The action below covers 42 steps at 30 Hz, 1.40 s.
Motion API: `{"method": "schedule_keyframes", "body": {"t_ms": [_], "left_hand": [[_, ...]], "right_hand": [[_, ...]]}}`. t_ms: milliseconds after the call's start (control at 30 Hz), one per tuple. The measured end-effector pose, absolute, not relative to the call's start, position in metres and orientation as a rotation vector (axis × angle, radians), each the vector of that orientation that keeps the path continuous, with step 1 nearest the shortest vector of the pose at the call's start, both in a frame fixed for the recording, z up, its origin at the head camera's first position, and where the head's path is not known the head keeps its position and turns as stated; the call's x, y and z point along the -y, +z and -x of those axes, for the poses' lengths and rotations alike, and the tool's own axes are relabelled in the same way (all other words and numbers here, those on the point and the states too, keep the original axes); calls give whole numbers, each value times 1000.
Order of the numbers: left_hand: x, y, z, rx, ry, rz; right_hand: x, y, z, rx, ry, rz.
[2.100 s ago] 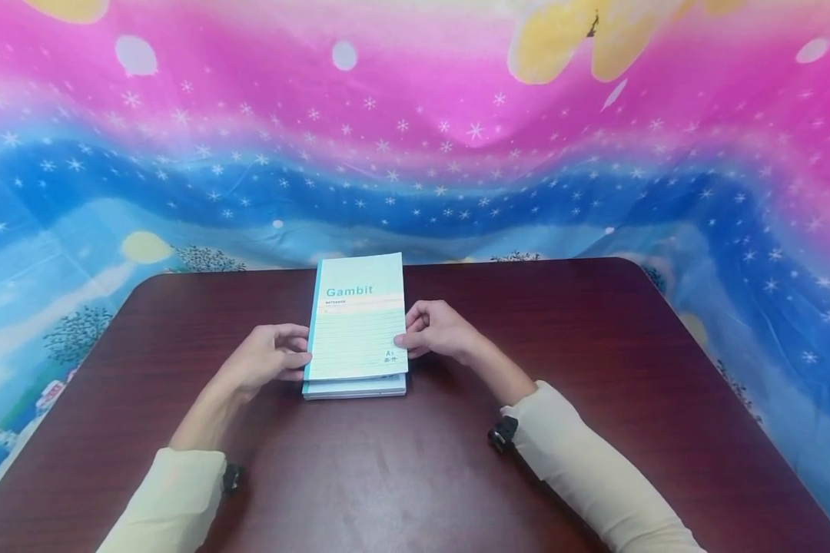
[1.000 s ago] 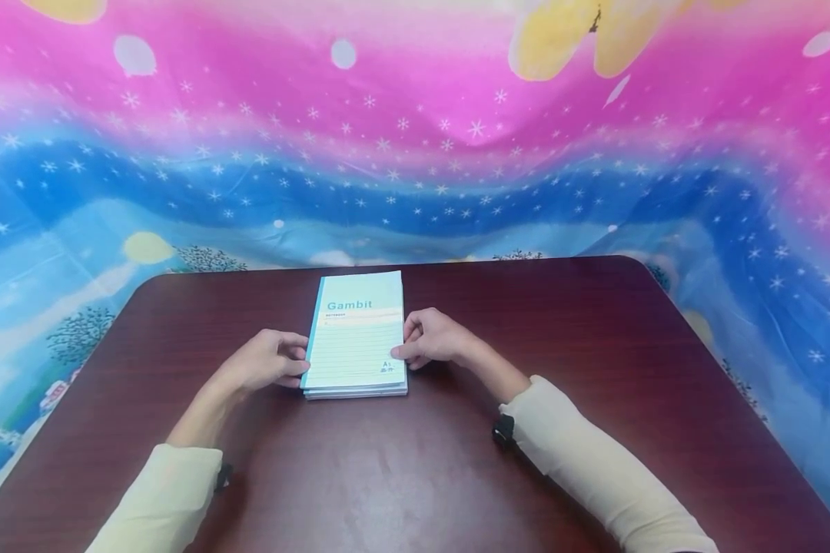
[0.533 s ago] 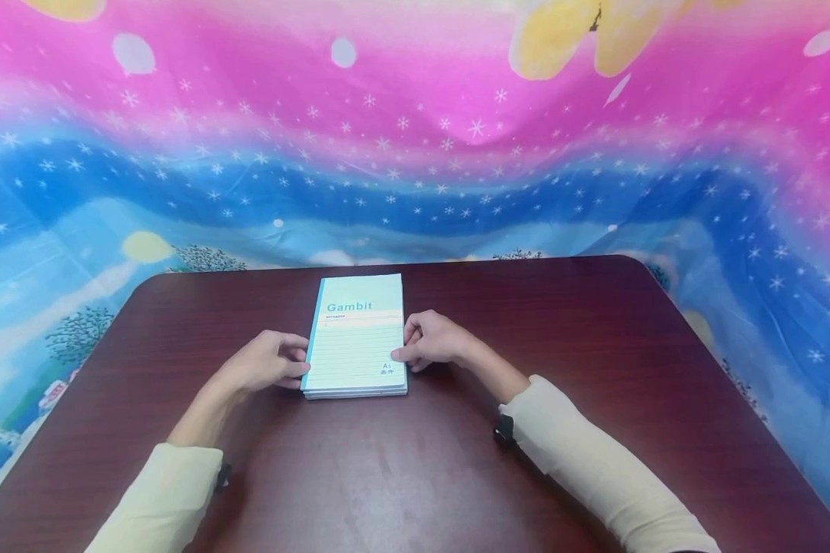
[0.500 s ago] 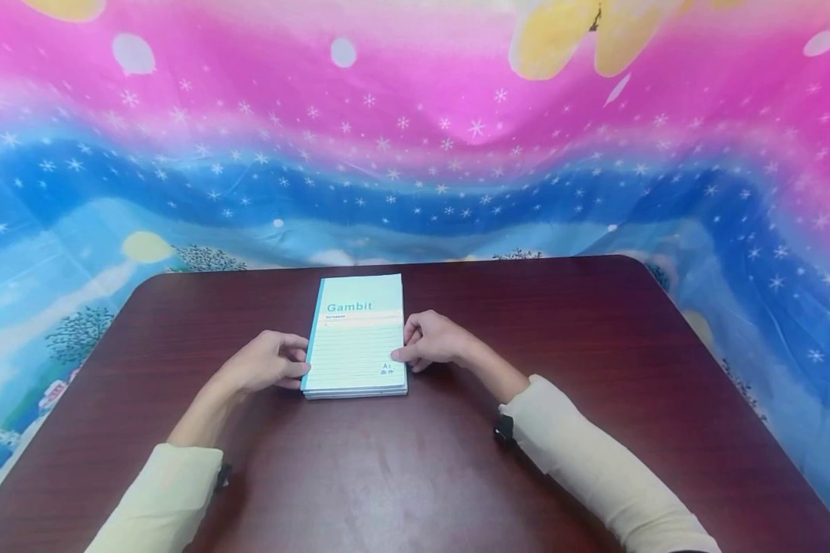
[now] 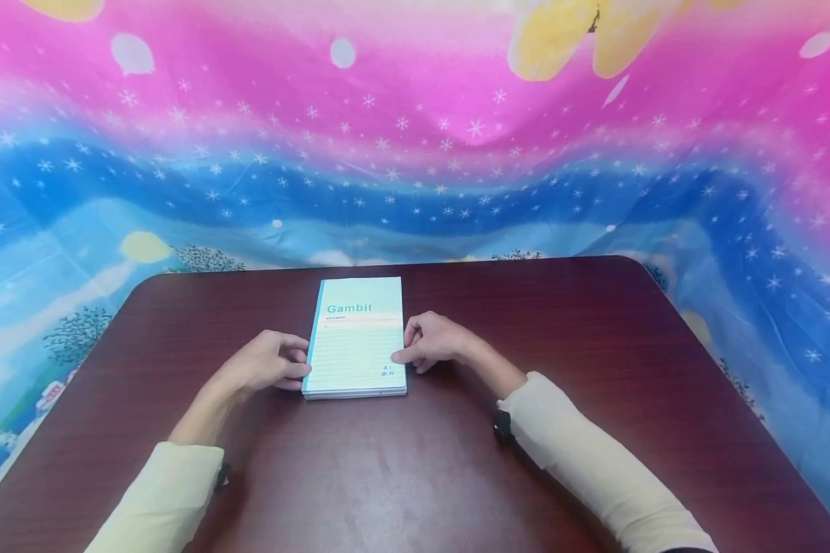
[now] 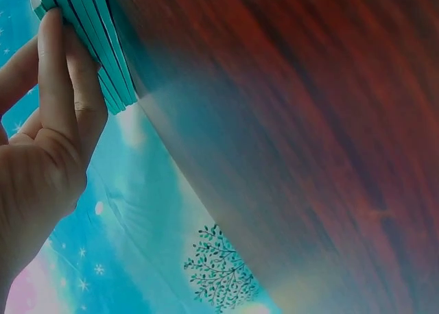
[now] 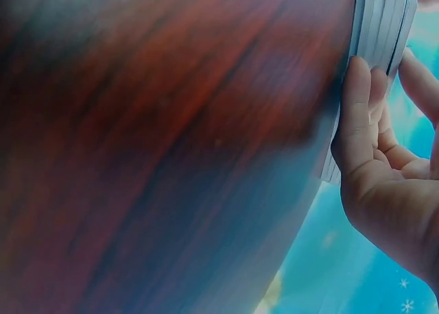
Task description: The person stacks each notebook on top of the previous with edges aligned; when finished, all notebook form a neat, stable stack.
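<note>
Several notebooks lie stacked on the dark red-brown table (image 5: 373, 476), the upper one a pale green notebook (image 5: 356, 349) with "Gambit" on its cover and a blue spine. My left hand (image 5: 256, 362) holds the spine side, thumb and fingertips at its edge. On the opposite side my right hand (image 5: 439, 342) grips the page edge, its thumb tip over the cover's rim. Teal spines (image 6: 96, 36) line up beside my left fingers in the left wrist view. The right wrist view shows white page edges (image 7: 381, 19) with my right fingers against them.
A printed cloth (image 5: 415, 177) in pink and blue with snowflakes hangs behind the table. Each wrist wears a small black camera; the right one (image 5: 503, 426) sits below the cream sleeve cuff (image 5: 536, 399).
The top notebook has come toward me and down, from overhanging the far end to lying nearly flush with the stack. Both hands keep to its sides and shift slightly nearer.
</note>
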State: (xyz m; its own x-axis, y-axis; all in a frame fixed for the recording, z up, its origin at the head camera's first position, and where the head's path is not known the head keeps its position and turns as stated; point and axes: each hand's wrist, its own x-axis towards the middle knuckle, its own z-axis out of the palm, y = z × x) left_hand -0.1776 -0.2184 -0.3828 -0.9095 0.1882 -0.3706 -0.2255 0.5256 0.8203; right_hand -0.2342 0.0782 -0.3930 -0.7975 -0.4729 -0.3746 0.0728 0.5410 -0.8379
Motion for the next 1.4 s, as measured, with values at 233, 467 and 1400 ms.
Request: {"method": "schedule_keyframes", "body": {"t_ms": [233,467,1400], "left_hand": [[218,-384,176,-2351,1363,33],[219,-383,175,-2349,1374,23],[222,-380,176,-2350,1292,-40]], "right_hand": [[-78,-395,234,-2203,-1224,325],[-78,-395,232,-2187,-1236,314],[-83,-397,230,-2146,-1273,363]]}}
